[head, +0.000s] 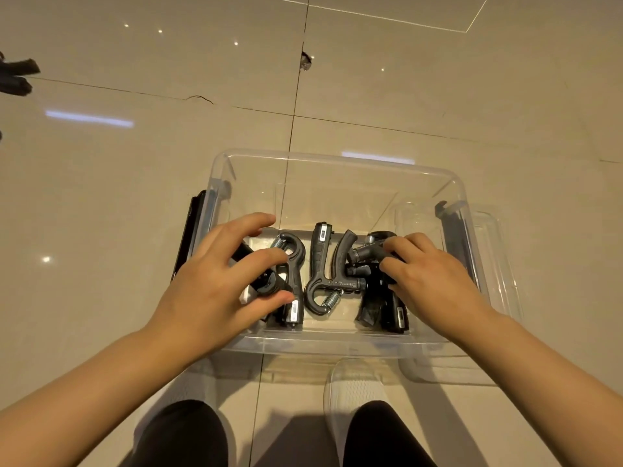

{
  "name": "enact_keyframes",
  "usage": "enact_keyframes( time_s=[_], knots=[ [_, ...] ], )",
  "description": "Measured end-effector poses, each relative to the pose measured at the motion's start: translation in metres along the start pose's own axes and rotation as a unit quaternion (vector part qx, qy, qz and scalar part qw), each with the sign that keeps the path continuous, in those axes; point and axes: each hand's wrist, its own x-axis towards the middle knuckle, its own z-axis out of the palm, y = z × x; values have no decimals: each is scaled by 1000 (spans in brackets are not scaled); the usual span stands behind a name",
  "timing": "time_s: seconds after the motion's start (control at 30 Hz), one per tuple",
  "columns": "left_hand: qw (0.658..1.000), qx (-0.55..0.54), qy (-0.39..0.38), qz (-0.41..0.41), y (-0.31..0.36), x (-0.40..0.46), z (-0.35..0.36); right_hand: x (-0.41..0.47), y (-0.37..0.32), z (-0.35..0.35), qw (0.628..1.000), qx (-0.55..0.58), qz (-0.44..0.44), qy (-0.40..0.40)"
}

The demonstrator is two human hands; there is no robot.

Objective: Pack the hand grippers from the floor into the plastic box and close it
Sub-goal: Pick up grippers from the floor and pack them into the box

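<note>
- Hand grippers [320,267] lie inside the clear plastic box [337,163], under and between your two hands; the box is not yet closed.
- Your left hand [215,284] curls its fingers and thumb round a black hand gripper at the box's left end, its spring coil [278,243] showing just past your fingertips. Lower it flat, handles along the wall, before you let go.
- Between your hands, one gripper lies alone on the box floor; keep it undisturbed as you settle its neighbours.
- Your right hand [428,271] has its fingers bent onto the stacked grippers at the right end; whether it truly clasps one, I cannot tell. Press that pile low, below the rim.
- Beyond your right hand, outside the box wall, lies a clear lid [495,298]. Judging by the dark objects [15,75] far off past your left hand, more may remain.
</note>
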Motion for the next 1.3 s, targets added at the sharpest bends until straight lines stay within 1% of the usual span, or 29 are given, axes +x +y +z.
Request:
enact_keyframes(
  time_s=[0.13,0.2,0.27,0.37,0.43,0.5,0.57,0.6,0.67,0.73,0.87,1.03,1.17,1.3],
  knots=[
    [1000,10,-1,4,1,0,-1,1,0,-9,999,-38,13,15],
    [1000,6,-4,1,1,1,-1,-1,-4,-14,998,-56,4,22],
    [1000,5,-6,-4,1,0,-1,-4,-11,-19,998,-55,4,10],
    [1000,5,-7,-7,1,0,-1,-4,-22,-23,999,-28,33,-17],
    [1000,8,-7,-10,2,0,-1,-1,-28,-24,997,-8,54,-58],
    [1000,13,-9,-12,2,0,-1,1,-29,-19,990,9,61,-129],
    [1000,15,-11,-13,2,0,-1,2,-24,-15,973,25,57,-222],
    [1000,17,-11,-13,3,0,-1,2,-22,-15,964,49,57,-253],
    [1000,17,-11,-13,3,1,-1,4,-16,-16,950,92,66,-290],
    [1000,16,-13,-14,4,1,-1,12,-8,-17,950,80,65,-295],
    [999,23,-20,-17,5,1,-2,47,10,-2,961,69,86,-253],
    [999,22,-29,-23,6,2,-3,65,17,27,944,6,72,-322],
    [999,15,-24,-20,5,2,-2,60,13,32,951,-32,69,-300],
    [1000,12,-21,-14,4,1,-2,58,11,32,949,-60,80,-299]
  ],
)
